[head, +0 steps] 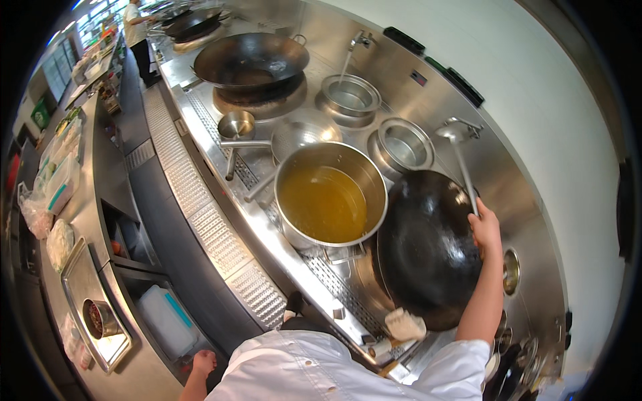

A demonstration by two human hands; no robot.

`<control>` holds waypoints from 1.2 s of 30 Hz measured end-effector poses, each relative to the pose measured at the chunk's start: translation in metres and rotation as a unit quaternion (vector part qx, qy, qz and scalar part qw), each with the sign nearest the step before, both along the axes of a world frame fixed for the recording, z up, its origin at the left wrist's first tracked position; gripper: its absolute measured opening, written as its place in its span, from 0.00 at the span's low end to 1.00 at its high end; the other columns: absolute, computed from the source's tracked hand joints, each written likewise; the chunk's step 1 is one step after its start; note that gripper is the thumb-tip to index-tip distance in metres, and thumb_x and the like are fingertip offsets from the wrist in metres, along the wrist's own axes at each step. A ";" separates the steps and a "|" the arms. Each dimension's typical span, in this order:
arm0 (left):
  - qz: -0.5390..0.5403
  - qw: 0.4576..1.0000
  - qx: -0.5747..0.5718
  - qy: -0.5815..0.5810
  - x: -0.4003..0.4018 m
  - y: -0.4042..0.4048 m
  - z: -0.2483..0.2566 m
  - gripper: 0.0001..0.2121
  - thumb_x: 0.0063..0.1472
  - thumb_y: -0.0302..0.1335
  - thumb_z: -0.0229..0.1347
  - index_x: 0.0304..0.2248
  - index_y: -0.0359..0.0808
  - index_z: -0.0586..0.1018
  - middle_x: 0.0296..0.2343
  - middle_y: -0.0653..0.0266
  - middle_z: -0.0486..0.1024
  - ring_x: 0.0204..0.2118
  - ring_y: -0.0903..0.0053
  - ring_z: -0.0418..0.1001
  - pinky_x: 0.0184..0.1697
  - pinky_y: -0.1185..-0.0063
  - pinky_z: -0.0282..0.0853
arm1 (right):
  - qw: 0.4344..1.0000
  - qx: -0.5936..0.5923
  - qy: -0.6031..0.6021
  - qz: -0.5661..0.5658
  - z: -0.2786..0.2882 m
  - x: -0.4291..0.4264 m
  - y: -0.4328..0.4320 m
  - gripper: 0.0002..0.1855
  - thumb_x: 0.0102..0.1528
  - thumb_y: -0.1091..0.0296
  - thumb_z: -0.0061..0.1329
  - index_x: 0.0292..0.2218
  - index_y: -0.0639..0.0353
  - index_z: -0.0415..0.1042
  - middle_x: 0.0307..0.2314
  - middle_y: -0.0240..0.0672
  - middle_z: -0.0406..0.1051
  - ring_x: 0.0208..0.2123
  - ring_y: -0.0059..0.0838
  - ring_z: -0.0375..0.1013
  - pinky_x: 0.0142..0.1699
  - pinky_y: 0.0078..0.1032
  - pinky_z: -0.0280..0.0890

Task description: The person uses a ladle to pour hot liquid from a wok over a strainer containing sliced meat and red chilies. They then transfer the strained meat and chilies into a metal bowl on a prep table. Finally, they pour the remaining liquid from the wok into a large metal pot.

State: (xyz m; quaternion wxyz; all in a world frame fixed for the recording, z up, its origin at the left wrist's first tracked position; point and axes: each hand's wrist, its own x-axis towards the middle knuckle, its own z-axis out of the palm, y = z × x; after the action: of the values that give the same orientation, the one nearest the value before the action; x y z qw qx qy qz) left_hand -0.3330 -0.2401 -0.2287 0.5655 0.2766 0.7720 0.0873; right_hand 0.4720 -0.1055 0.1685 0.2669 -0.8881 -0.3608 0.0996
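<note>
My right hand (485, 228) grips the long handle of a metal ladle (464, 170). The ladle's bowl is by the wall tap (471, 128), past the far rim of a black wok (426, 250). That wok sits on the range under my right forearm, and no food shows in it. Left of it stands a deep steel pot (378, 220) of yellowish-brown liquid (321, 203). My left hand (204, 362) hangs low at the left, fingers curled and nothing visible in it, near a lidded plastic container (168, 321) on the shelf below the left counter.
Behind the pot are a perforated strainer (303, 133), a small saucepan (236, 124) and a large wok (251, 60). Water runs from another tap (353, 45) into a round basin (351, 92). A folded cloth (405, 325) lies near me. A person (135, 35) stands farther along.
</note>
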 end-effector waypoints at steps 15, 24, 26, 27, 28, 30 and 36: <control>-0.009 0.997 -0.022 0.080 0.031 -0.020 0.046 0.12 0.58 0.26 0.53 0.38 0.26 0.76 0.22 0.61 0.76 0.24 0.77 0.74 0.28 0.77 0.70 | 0.881 -0.383 -0.279 0.020 -0.063 0.079 0.235 0.17 0.59 0.70 0.43 0.48 0.51 0.74 0.44 0.45 0.74 0.46 0.45 0.74 0.46 0.37 0.71; -0.070 0.983 -0.007 0.169 0.004 0.002 0.061 0.19 0.58 0.38 0.54 0.40 0.31 0.79 0.38 0.47 0.78 0.44 0.56 0.75 0.49 0.67 0.69 | 0.916 -0.219 -0.272 0.199 -0.158 0.244 0.242 0.18 0.57 0.64 0.43 0.45 0.65 0.72 0.40 0.54 0.71 0.43 0.55 0.71 0.47 0.43 0.66; -0.073 0.979 0.018 0.189 0.007 -0.003 0.071 0.19 0.57 0.39 0.54 0.41 0.32 0.79 0.38 0.48 0.78 0.44 0.57 0.75 0.48 0.69 0.70 | 0.890 -0.288 -0.241 0.258 -0.169 0.207 0.261 0.15 0.53 0.68 0.45 0.39 0.66 0.75 0.40 0.57 0.71 0.44 0.54 0.71 0.48 0.41 0.66; -0.054 0.979 0.014 0.197 0.009 -0.008 0.074 0.19 0.57 0.38 0.55 0.41 0.32 0.79 0.39 0.48 0.78 0.44 0.58 0.76 0.48 0.70 0.70 | 0.916 -0.290 -0.169 0.220 -0.161 0.163 0.263 0.14 0.53 0.68 0.45 0.38 0.65 0.76 0.39 0.57 0.72 0.43 0.52 0.73 0.49 0.42 0.66; -0.062 0.983 0.040 0.168 -0.004 0.000 0.052 0.19 0.57 0.38 0.55 0.42 0.32 0.79 0.39 0.49 0.78 0.44 0.58 0.75 0.49 0.70 0.69 | 0.952 -0.275 -0.098 0.095 -0.168 0.218 0.249 0.16 0.55 0.68 0.43 0.42 0.66 0.75 0.39 0.57 0.72 0.45 0.49 0.73 0.50 0.43 0.65; -0.010 0.984 0.028 0.173 0.016 -0.006 0.066 0.20 0.57 0.39 0.55 0.43 0.32 0.79 0.40 0.49 0.78 0.44 0.58 0.75 0.49 0.70 0.69 | 0.937 -0.292 -0.168 0.091 -0.182 0.223 0.262 0.18 0.57 0.66 0.42 0.45 0.65 0.72 0.42 0.54 0.73 0.46 0.47 0.72 0.50 0.40 0.65; -0.047 0.985 0.015 0.163 -0.009 -0.014 0.046 0.19 0.57 0.39 0.54 0.41 0.33 0.79 0.39 0.49 0.78 0.44 0.58 0.75 0.48 0.68 0.69 | 0.935 -0.178 -0.292 0.096 -0.134 0.257 0.186 0.26 0.63 0.59 0.26 0.47 0.69 0.70 0.43 0.56 0.72 0.46 0.56 0.70 0.50 0.45 0.65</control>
State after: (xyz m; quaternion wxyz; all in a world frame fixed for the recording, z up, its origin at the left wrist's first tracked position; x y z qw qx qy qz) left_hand -0.3420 -0.2541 -0.1831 0.4317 0.3322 0.8382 0.0261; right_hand 0.7289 0.0803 0.0350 -0.0239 -0.8723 -0.4825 -0.0761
